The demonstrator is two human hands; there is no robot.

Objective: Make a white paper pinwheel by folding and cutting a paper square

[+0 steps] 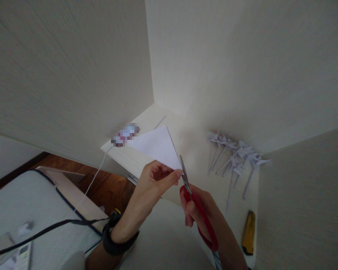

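At the centre of the frame my left hand pinches the near corner of a white paper triangle. My right hand grips red-handled scissors, blades at the paper's right edge. On the table, paper pinwheels lie at right, a yellow cutter lower right.

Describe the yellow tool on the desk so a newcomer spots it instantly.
Start at the pale desk in the wall corner. Below the cluster of paper pinwheels, near the desk's front right edge, lies the utility knife: the only yellow and black thing there.
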